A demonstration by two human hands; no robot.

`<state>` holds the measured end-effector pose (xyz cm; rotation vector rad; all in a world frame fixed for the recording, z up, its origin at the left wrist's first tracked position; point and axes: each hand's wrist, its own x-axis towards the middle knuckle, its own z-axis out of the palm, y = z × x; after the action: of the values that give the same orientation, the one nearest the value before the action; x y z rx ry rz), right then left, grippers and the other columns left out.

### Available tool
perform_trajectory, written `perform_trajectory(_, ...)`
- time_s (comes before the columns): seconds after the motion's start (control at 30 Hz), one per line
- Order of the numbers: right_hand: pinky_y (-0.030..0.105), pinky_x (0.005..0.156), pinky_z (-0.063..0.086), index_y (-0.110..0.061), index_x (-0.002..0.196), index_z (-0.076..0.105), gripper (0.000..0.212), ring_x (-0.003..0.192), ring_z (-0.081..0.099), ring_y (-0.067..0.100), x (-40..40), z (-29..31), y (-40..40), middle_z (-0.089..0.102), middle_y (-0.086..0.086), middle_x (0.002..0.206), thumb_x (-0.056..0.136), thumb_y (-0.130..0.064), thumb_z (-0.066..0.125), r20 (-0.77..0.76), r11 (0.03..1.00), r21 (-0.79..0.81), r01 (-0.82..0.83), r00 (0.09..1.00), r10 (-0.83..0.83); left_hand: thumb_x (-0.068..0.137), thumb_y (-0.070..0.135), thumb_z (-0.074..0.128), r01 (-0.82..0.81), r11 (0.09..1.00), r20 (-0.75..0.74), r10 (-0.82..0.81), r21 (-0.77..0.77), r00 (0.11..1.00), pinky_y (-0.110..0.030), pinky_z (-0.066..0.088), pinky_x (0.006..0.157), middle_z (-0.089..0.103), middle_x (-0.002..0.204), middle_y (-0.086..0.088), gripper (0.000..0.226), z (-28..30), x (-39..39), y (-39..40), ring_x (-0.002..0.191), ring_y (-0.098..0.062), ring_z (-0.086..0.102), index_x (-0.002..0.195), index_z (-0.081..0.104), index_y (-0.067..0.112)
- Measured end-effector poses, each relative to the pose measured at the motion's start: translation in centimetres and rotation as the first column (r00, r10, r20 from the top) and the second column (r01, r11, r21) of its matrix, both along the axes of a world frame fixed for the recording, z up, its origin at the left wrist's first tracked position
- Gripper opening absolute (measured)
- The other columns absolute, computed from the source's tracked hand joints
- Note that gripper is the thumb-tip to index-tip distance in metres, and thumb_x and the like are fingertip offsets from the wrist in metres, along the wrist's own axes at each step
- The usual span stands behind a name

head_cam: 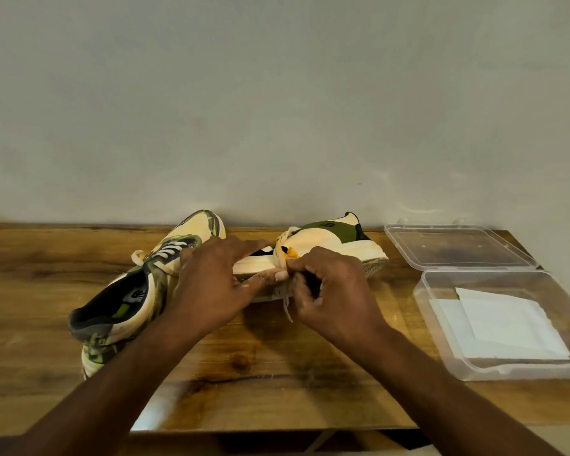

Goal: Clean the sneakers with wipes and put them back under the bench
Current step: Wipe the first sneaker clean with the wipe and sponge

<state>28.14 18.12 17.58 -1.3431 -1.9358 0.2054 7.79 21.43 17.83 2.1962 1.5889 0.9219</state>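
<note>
Wiping was the step in hand: your right hand [326, 284] pinched a wipe [285, 258] against the right sneaker [329, 238] on the table [277, 373], your left hand [218, 281] steadying it with fingers spread. Left sneaker [139, 284] lay beside. Next, I judge, you needed firm strokes along the sole.

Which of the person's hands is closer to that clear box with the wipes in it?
Right. The right hand is beside the clear box; the left hand lies farther away, beyond it.
</note>
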Motion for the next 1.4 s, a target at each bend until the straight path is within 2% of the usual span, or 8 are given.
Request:
perform_trajectory(0.1,0.030,0.067,0.059,-0.013,0.108,0.077,0.024,0.078,0.061,0.010,3.3,-0.4,0.3,0.073,0.000,0.095,0.085,-0.006,0.076,0.119,0.989,0.024,0.145,0.982,-0.147,0.071,0.093,0.051,-0.008,1.000,0.045,0.009,-0.011,0.999,-0.054,0.049,0.097,0.076,0.116,0.012,0.075,0.1,0.1,0.3,0.109,-0.016,0.065,0.122,0.075,0.043)
perform_trajectory(0.23,0.032,0.070,0.057,-0.010,0.099,0.078,0.016,0.073,0.062,0.013,7.4,0.0,1.2,0.073,0.003,0.088,0.086,-0.002,0.072,0.066,0.947,0.042,0.320,0.944,-0.322,0.072,0.092,0.055,0.006,1.000,0.070,-0.004,-0.024,0.998,-0.056,0.052,0.096,0.077,0.116,0.014,0.071,-0.2,-0.1,0.7,0.110,-0.015,0.067,0.120,0.075,0.044)
perform_trajectory(0.37,0.014,0.072,0.050,-0.008,0.104,0.080,0.021,0.074,0.065,0.008,8.5,0.0,1.9,0.077,0.001,0.089,0.085,-0.002,0.073,-0.098,0.911,-0.048,0.410,0.905,-0.413,0.070,0.092,0.054,-0.011,1.000,0.075,0.012,-0.012,0.997,-0.058,0.051,0.097,0.077,0.117,0.011,0.073,-0.2,0.0,0.7,0.110,-0.017,0.067,0.120,0.076,0.043)
perform_trajectory(0.5,0.029,0.077,0.060,-0.014,0.104,0.080,0.021,0.083,0.067,0.008,6.1,-0.3,1.4,0.075,-0.007,0.095,0.086,-0.005,0.072,-0.140,0.955,-0.015,0.296,0.945,-0.295,0.068,0.092,0.051,-0.032,0.999,0.046,0.032,-0.012,0.998,-0.058,0.047,0.100,0.076,0.119,0.008,0.077,0.3,0.4,0.3,0.113,-0.020,0.065,0.120,0.076,0.042)
perform_trajectory(0.63,0.028,0.079,0.060,-0.014,0.112,0.078,0.026,0.087,0.065,0.008,4.2,-0.5,0.7,0.076,-0.002,0.103,0.087,-0.008,0.076,0.028,0.987,-0.012,0.162,0.986,-0.161,0.068,0.090,0.053,0.002,1.000,0.063,-0.001,-0.021,0.998,-0.060,0.048,0.099,0.075,0.120,0.007,0.077,0.4,0.2,0.2,0.113,-0.020,0.063,0.122,0.075,0.039)
perform_trajectory(1.03,0.016,0.074,0.052,-0.019,0.111,0.079,0.021,0.082,0.065,0.003,9.2,-0.5,1.1,0.075,-0.002,0.104,0.092,-0.012,0.074,-0.219,0.883,-0.138,0.449,0.855,-0.469,0.069,0.098,0.050,0.039,0.998,0.063,-0.042,0.040,0.997,-0.061,0.050,0.095,0.061,0.107,0.032,0.082,-0.3,-0.2,-0.1,0.106,-0.016,0.064,0.122,0.074,0.041)
perform_trajectory(1.2,0.048,0.080,0.064,-0.021,0.106,0.081,0.015,0.081,0.074,0.015,10.6,-0.4,1.5,0.077,-0.007,0.092,0.092,-0.017,0.077,-0.384,0.831,-0.378,0.408,0.748,-0.541,0.079,0.081,0.061,0.081,0.985,-0.014,-0.080,0.153,0.997,-0.062,0.045,0.095,0.068,0.117,0.022,0.066,-0.9,-0.4,-0.3,0.108,-0.018,0.063,0.126,0.073,0.037)
perform_trajectory(1.4,0.042,0.065,0.065,-0.028,0.088,0.079,0.012,0.074,0.073,0.021,10.9,0.6,0.9,0.076,-0.004,0.081,0.088,-0.016,0.081,-0.407,0.815,-0.478,0.326,0.741,-0.535,0.080,0.072,0.067,0.138,0.971,-0.068,-0.127,0.197,0.990,-0.055,0.036,0.103,0.068,0.126,0.018,0.065,-1.5,-1.4,0.0,0.121,-0.017,0.057,0.132,0.070,0.035)
